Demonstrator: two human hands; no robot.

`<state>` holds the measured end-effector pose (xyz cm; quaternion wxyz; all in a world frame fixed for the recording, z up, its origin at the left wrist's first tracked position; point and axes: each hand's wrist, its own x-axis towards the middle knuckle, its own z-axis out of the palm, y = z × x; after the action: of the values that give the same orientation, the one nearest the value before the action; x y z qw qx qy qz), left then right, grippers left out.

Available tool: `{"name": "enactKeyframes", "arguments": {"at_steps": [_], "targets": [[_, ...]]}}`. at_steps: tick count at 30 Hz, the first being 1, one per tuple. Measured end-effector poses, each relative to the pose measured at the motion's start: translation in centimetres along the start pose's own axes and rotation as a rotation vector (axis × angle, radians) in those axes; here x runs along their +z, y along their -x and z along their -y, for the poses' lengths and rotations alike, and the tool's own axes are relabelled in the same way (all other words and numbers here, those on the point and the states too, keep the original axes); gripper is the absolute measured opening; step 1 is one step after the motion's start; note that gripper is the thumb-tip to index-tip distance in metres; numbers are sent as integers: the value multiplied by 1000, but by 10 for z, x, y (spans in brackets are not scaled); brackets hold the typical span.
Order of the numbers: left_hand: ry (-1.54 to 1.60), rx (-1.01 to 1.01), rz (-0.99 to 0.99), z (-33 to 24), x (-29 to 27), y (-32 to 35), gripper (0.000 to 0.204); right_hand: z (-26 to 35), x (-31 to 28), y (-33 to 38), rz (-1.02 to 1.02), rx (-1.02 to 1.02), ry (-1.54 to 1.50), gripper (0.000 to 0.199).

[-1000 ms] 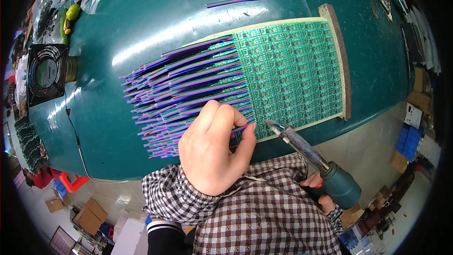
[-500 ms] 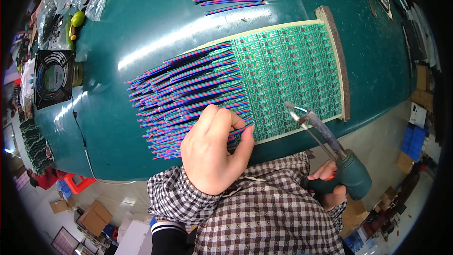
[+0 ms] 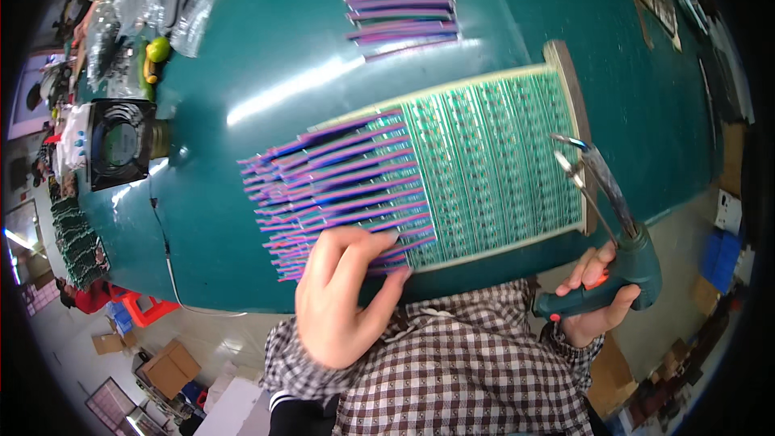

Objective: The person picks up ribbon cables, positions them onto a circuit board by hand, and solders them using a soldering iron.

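My left hand (image 3: 335,303) is loose, thumb and forefinger parted at the lower wires (image 3: 343,180); I can't tell whether it touches them. My right hand (image 3: 601,291) grips the soldering gun (image 3: 643,262), its tip over the circuit boards' (image 3: 488,169) right side. The boards lie on the green table (image 3: 202,226), wires along their left.
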<state>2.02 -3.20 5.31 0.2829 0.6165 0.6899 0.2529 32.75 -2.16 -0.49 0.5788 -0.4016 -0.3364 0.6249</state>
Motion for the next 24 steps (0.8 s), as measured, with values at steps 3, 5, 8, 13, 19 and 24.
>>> {"name": "enactKeyframes", "arguments": {"at_steps": [3, 5, 8, 13, 19, 24], "targets": [[-50, 117, 20, 4, -48, -17, 47, -2, -10, -13, -58, 9, -72, 72], [-73, 284, 18, 2, -63, -63, 40, -5, -14, -22, -121, 4, -94, 69], [-104, 418, -47, 19, -42, -134, 34, -11, -10, -38, -139, -4, -131, 53], [-287, 637, -180, 61, 31, -231, 32, 3, -34, -34, 12, 133, -280, 56], [-354, 632, -220, 51, 35, -242, 22, 16, -41, -49, -11, 236, -265, 59], [-209, 558, -199, 63, 40, -253, 15, 17, -25, -52, -74, 213, -195, 58]]}}
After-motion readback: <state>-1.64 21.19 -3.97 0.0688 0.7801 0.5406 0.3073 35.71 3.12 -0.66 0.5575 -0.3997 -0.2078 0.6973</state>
